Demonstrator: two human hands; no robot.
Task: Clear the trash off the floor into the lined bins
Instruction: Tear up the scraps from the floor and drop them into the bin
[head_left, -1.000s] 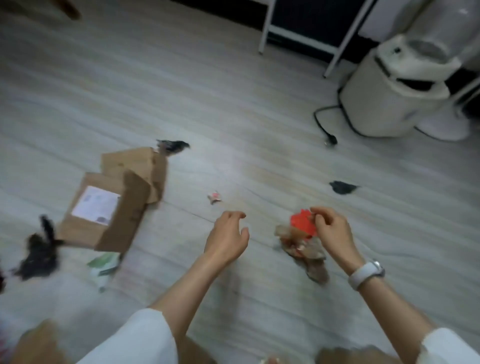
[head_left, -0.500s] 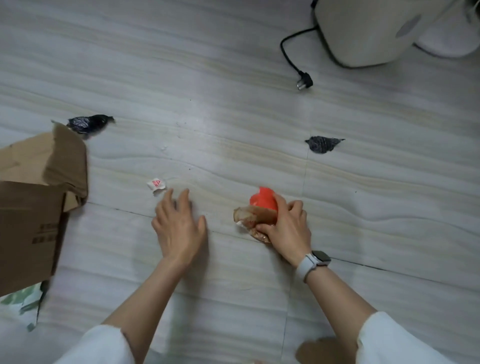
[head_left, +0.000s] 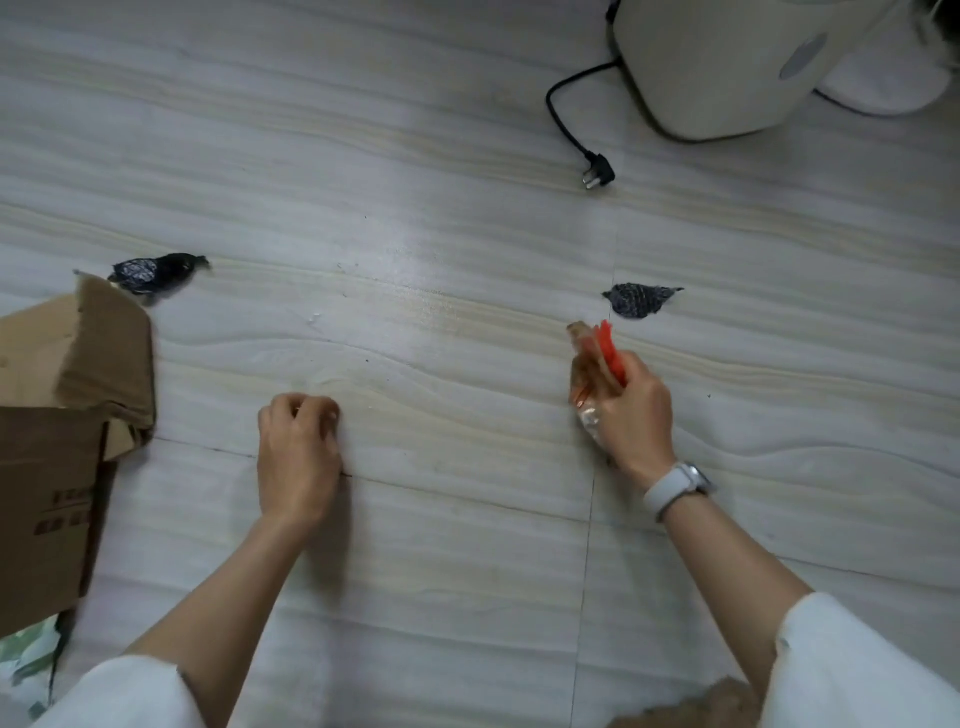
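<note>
The left hand (head_left: 298, 452) reaches down with fingers curled tight near the floor. The right hand (head_left: 636, 421), a pale watch on its wrist, grips crumpled red-and-brown wrappers (head_left: 597, 364) farther right.

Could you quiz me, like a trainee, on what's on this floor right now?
1. True or false: the right hand holds a red and brown wrapper bundle.
2. How many black crumpled scraps lie on the floor?
3. Which lies nearer the cardboard box: A) the left black scrap, B) the right black scrap, C) the plug?

Key: 1 true; 2 two; 3 A.
</note>
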